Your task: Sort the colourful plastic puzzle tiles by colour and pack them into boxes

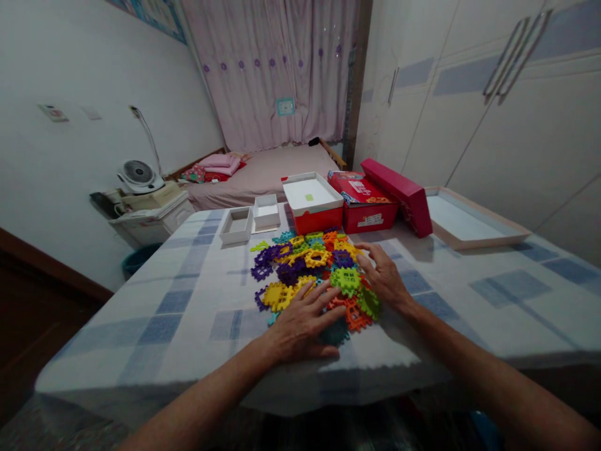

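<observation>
A heap of colourful plastic gear pieces (317, 258) lies on the checked tablecloth in front of me. My left hand (305, 322) rests palm down on the near side of the heap, its fingers spread over yellow, orange and teal pieces. At the heap's right edge, my right hand (382, 275) touches the pieces with its fingers stretched out and apart. Beneath its fingers are a light green gear (346, 282) and some orange ones. Purple gears (261, 272) lie along the left side. What is under both palms is hidden.
Behind the heap stand two small grey-white boxes (236, 225), a red box with a white inside (312, 188), a red printed box (369, 219) and a pink lid (399, 197) leaning on it. A shallow tray (474, 219) lies at the right. A bed (272, 164) is beyond the table.
</observation>
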Available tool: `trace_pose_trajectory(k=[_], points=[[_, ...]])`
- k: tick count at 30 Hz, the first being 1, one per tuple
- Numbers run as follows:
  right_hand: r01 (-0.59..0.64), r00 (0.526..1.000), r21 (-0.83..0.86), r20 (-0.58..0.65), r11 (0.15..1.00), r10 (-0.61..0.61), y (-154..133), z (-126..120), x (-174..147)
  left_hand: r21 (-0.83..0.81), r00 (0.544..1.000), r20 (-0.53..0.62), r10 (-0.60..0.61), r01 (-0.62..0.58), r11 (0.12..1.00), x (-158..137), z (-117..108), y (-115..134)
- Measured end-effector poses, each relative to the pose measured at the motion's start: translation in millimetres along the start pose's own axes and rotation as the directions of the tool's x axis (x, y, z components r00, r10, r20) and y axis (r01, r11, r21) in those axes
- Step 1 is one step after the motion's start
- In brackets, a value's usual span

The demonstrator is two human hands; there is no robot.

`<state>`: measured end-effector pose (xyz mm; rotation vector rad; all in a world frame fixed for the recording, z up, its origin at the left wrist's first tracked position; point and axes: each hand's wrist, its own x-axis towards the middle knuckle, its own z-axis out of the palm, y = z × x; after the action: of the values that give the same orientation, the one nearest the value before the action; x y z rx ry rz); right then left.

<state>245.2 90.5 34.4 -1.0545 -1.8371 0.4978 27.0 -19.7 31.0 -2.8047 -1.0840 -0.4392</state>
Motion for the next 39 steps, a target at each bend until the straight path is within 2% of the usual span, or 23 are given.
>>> trace_pose_trajectory(k=[5,8,10,11,12,13,14,15,16,17,20,23,25,30,35,39], points=[[-0.186,0.982,0.003,-0.009,0.983,0.186,20,-8,-5,0.05,0.979,-0.035,-0.202,0.204,0.978,20,-1,-1],[-0.191,0.981,-0.025,0.036,0.981,0.192,12,-17,-20,0.007,0.975,-0.075,-0.211,0.212,0.977,20,-11,-10],[-0.14,0.986,-0.066,0.084,0.988,0.145,3,-24,-33,-0.043,0.948,-0.178,-0.266,0.262,0.964,12,-19,-27],[-0.107,0.987,-0.082,0.112,0.991,0.116,-1,-27,-38,-0.075,0.906,-0.249,-0.342,0.334,0.94,7,-22,-40],[-0.077,0.987,-0.091,0.136,0.993,0.089,-3,-29,-42,-0.127,0.831,-0.332,-0.447,0.431,0.894,2,-25,-56],[-0.052,0.986,-0.096,0.154,0.994,0.067,-3,-30,-45,-0.186,0.752,-0.367,-0.548,0.518,0.835,-3,-27,-75],[-0.039,0.985,-0.101,0.163,0.994,0.055,-2,-31,-45,-0.223,0.675,-0.385,-0.629,0.593,0.773,-7,-29,-94],[-0.032,0.985,-0.107,0.163,0.994,0.05,1,-30,-44,-0.238,0.628,-0.361,-0.69,0.653,0.719,-10,-29,-114],[-0.032,0.986,-0.114,0.157,0.993,0.05,5,-29,-40,-0.253,0.604,-0.303,-0.737,0.695,0.674,-11,-29,-134],[-0.039,0.987,-0.121,0.147,0.992,0.057,11,-27,-35,-0.26,0.606,-0.218,-0.765,0.72,0.644,-10,-29,-151],[-0.073,0.991,-0.126,0.104,0.989,0.087,28,-19,-17,-0.267,0.651,-0.108,-0.751,0.709,0.653,3,-25,-189],[-0.099,0.993,-0.13,0.054,0.986,0.107,40,-10,-9,-0.286,0.707,-0.016,-0.707,0.674,0.681,25,-16,-207],[-0.116,0.992,-0.141,0.039,0.983,0.122,43,-7,-10,-0.297,0.716,0.034,-0.698,0.674,0.676,40,-9,-213],[-0.124,0.99,-0.158,0.051,0.98,0.134,41,-7,-16,-0.289,0.658,0.103,-0.746,0.738,0.61,62,4,-221],[-0.098,0.992,-0.164,0.063,0.981,0.11,41,-5,-14,-0.299,0.589,0.162,-0.792,0.794,0.529,62,5,-219],[-0.062,0.995,-0.177,0.066,0.982,0.074,43,-3,-14,-0.361,0.596,0.155,-0.788,0.777,0.517,59,0,-207]])
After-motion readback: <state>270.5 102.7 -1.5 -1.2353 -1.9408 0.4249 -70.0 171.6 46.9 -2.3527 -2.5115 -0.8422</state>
